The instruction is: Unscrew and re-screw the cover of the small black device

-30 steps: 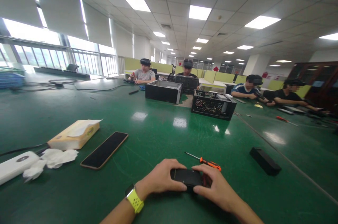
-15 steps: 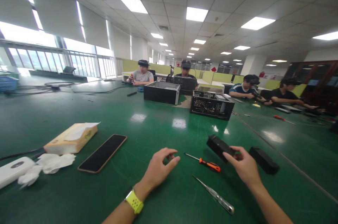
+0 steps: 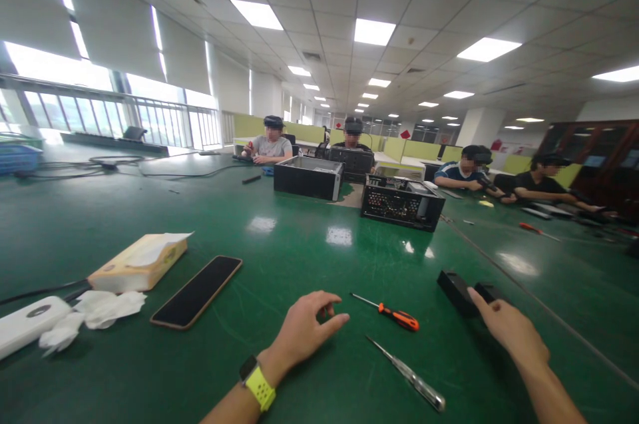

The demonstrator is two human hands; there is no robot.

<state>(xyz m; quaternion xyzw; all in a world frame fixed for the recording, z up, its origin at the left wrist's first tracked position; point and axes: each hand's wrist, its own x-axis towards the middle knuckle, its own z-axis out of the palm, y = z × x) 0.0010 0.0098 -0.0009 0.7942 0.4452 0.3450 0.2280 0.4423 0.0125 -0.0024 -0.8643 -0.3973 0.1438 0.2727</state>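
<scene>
At tbl (image 3: 279, 264), R hand (image 3: 516, 331) grips blk box (image 3: 455, 292), long axis far-L to near-R; L hand (image 3: 302, 325) empty.

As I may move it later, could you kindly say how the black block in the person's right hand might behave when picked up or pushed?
The black block will probably stay stiff, as its edges look straight. Its flat sides suggest it would slide rather than roll. Held near one end by the right hand, it might tilt.

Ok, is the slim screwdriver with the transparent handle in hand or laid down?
Laid down: the transparent-handled screwdriver lies on the glossy green tabletop, apart from both the left hand and the right hand.
</scene>
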